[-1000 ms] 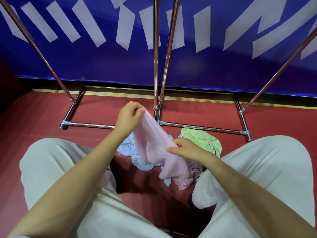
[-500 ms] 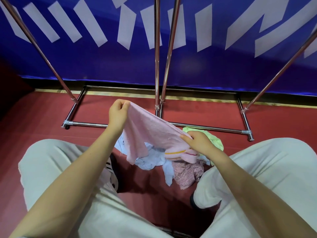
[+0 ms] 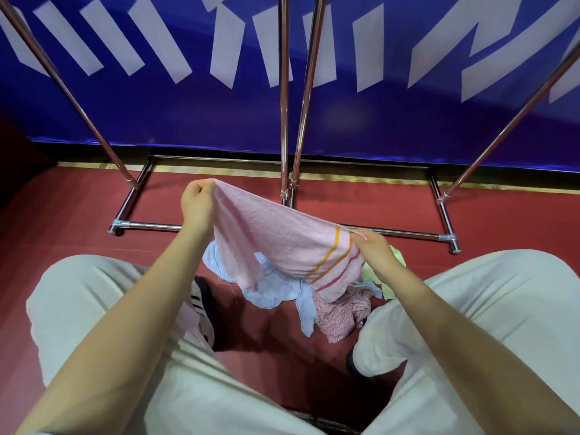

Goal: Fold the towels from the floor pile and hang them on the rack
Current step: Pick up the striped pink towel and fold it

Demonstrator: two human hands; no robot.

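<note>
Little looks done: no towel shows on the rack [image 3: 284,98], though its rails are out of view. A blue towel [image 3: 276,290], a patterned one [image 3: 342,312] and a green one [image 3: 396,262] remain piled on the floor at six o'clock from its base. The left hand [image 3: 197,204] pinches one corner of the pink towel [image 3: 282,243], raised at ten o'clock. The right hand [image 3: 373,251] pinches the striped end, lower at four o'clock, the cloth stretched between them, unfolded.

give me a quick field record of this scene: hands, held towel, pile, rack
left hand: pinches one top corner of the pink towel
right hand: pinches the striped end's corner
pink towel: spread between both hands, above the pile
floor pile: light blue towel, patterned pink cloth, green towel
rack: no towel visible on it
</note>
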